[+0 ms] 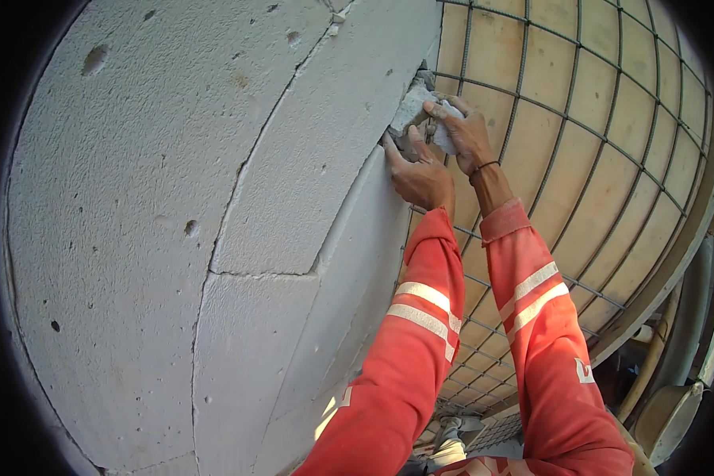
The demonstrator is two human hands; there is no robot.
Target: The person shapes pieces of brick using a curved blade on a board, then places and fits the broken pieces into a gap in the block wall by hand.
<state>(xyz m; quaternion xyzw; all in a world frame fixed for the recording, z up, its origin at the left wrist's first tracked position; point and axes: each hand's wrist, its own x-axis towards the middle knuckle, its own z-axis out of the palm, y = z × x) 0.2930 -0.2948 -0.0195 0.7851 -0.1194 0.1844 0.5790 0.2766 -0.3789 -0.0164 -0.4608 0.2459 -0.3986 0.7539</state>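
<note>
At the broken edge of a pale grey block wall point(293, 182), both of my hands work close together. My right hand point(470, 141) is closed on a whitish chunk of block point(444, 131), its thumb and fingers partly wrapped round it. Just below and to the left, my left hand point(424, 181) has its fingers apart, with the tips touching the rough edge. A lighter broken piece point(411, 109) sits in the gap above the left fingertips. Grey crumbly material shows between the hands, partly hidden by the fingers.
Right of the wall, a steel bar grid point(563, 119) crosses tan boards point(551, 36). Cracked joints run across the blocks. Lower right are a wooden edge beam point(639, 309), poles and a round metal piece point(668, 416). A shoe point(450, 428) shows at the bottom.
</note>
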